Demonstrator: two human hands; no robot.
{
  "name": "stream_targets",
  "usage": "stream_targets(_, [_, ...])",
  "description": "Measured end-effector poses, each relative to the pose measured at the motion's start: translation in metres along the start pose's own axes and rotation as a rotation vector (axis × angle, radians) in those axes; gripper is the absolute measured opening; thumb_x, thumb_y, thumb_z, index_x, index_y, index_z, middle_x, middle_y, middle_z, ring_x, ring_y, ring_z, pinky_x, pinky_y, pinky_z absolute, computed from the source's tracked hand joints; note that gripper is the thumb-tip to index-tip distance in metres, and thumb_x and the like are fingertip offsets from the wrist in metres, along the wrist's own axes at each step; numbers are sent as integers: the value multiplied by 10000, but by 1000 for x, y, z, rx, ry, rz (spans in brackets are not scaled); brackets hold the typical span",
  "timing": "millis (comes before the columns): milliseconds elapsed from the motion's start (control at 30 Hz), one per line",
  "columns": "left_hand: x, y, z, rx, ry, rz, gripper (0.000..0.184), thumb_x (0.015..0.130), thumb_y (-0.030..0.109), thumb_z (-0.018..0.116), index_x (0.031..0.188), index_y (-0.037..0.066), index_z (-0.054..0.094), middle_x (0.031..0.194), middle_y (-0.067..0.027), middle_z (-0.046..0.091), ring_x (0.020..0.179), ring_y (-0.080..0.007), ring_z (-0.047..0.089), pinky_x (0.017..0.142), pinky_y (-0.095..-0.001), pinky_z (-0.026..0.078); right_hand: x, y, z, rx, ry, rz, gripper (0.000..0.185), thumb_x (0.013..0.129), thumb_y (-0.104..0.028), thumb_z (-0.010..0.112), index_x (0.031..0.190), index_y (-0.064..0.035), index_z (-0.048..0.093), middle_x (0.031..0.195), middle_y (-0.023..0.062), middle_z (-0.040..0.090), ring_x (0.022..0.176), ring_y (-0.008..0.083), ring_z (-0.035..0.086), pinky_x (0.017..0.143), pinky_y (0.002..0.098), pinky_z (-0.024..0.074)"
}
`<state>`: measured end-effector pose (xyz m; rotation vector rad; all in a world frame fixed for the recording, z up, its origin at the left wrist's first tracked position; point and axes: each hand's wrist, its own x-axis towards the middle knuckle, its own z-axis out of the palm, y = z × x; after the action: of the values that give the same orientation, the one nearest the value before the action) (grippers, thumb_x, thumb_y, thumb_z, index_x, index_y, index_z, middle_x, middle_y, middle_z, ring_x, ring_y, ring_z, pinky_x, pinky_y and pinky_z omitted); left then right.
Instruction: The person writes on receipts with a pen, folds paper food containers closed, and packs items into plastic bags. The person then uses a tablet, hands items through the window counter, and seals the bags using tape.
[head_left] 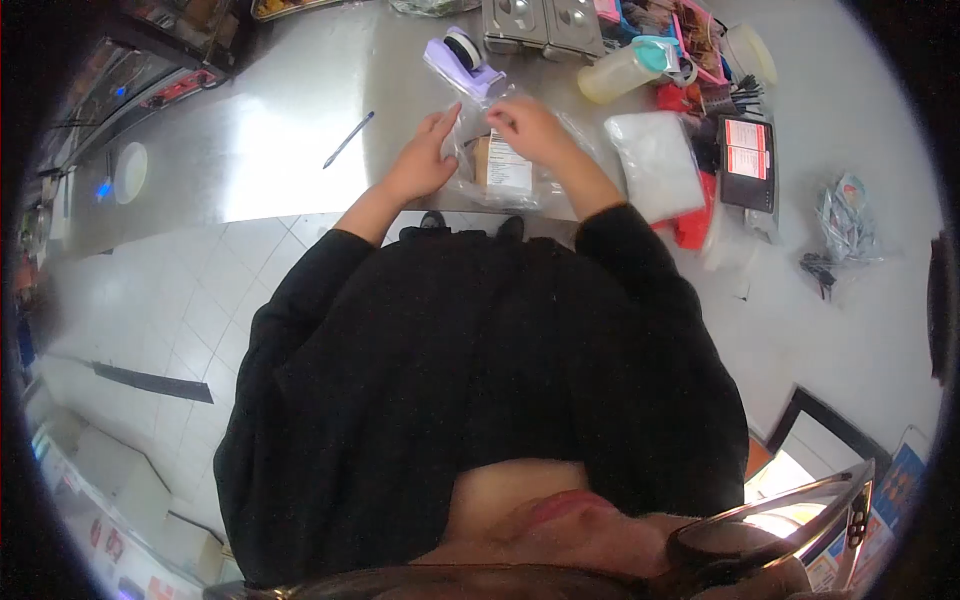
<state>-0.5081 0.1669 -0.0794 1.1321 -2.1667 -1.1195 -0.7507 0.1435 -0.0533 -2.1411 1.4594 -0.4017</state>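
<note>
A clear plastic bag (545,190) lies at the counter's front edge, with a brown package (481,165) and a white printed slip (510,166) inside or under it; I cannot tell which. My left hand (425,158) rests at the bag's left side, index finger stretched out and thumb apart. Over the bag's upper part, my right hand (530,128) has its fingers curled and pinched together, apparently on the plastic near the top of the slip. Just beyond both hands stands a purple tape dispenser (480,82) with a dark-cored roll.
A blue pen (348,140) lies left on the steel counter (290,110). To the right are a stack of clear bags (655,165), a dark device with red-and-white labels (747,165) and a yellowish bottle with a teal lid (620,75). Lidded metal containers (545,25) stand behind.
</note>
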Motion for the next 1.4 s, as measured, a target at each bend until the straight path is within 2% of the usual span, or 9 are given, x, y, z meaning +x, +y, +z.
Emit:
stream_targets(133, [-8, 22, -3, -667, 63, -572, 635, 884, 217, 669, 1440, 58, 406, 1236, -189, 581, 918, -228, 650, 746, -362, 549, -66, 34, 3, -182, 594, 101, 346, 892, -276, 667, 1112, -12, 635, 989, 125, 681, 895, 319, 646, 792, 447, 500])
stream_targets(233, [-1, -5, 5, -1010, -132, -808, 431, 900, 242, 676, 1279, 59, 581, 1033, -104, 650, 778, -159, 639, 662, -320, 539, -119, 66, -18, 884, -105, 913, 316, 876, -211, 705, 1096, -6, 608, 844, 49, 636, 682, 164, 597, 575, 348, 475])
stream_targets(333, [-2, 35, -20, -712, -62, -605, 313, 889, 200, 665, 1165, 53, 649, 862, -74, 646, 670, -156, 619, 623, -310, 521, -139, 41, -48, 1201, 368, 732, 244, 908, -247, 683, 996, -23, 638, 768, 26, 599, 605, 117, 528, 512, 313, 422])
stream_targets(567, [9, 138, -99, 36, 238, -172, 176, 884, 140, 625, 1003, 16, 667, 708, -72, 636, 657, -154, 613, 624, -324, 497, -143, -15, -122, 241, 557, 610, 222, 986, -220, 592, 968, 0, 609, 824, 42, 637, 699, 160, 637, 634, 291, 504])
stream_targets(800, [26, 188, -73, -1143, -294, -326, 217, 948, 255, 634, 999, 46, 669, 900, 0, 651, 805, -124, 615, 760, -277, 513, -96, -112, -108, 858, 479, 141, 462, 919, -126, 613, 1331, 20, 461, 1090, 113, 642, 951, 174, 616, 861, 293, 493])
stream_targets(967, [49, 211, -111, -178, -203, -43, 486, 1008, 426, 520, 1152, -25, 627, 1054, -101, 677, 986, -172, 623, 854, -310, 506, -88, -149, -134, 495, 424, 135, 573, 818, 19, 527, 1380, -49, 442, 1210, 140, 578, 1096, 216, 574, 900, 297, 477])
stream_targets(1067, [89, 167, -74, -613, 104, 301, 543, 1036, 460, 428, 1190, -24, 621, 1121, -116, 674, 1031, -185, 601, 929, -315, 465, -93, -183, -181, 304, 388, -205, 651, 757, 148, 466, 1387, -13, 420, 1248, 80, 541, 1056, 128, 540, 938, 281, 456])
stream_targets(1200, [84, 155, -26, -692, -466, -71, 485, 1064, 368, 389, 1299, -15, 570, 1299, -143, 608, 1204, -215, 551, 1057, -355, 402, -108, -217, -223, 255, 672, -252, 548, 778, 153, 516, 1295, -22, 472, 1158, 81, 534, 961, 118, 534, 829, 252, 448])
stream_targets(1400, [66, 158, -33, -714, -967, 284, 439, 1056, 332, 430, 1324, 6, 555, 1331, -141, 582, 1237, -229, 529, 1081, -367, 381, -92, -206, -245, 735, 1067, -233, 228, 837, 133, 526, 1017, -6, 532, 875, 19, 521, 695, 36, 523, 574, 168, 415])
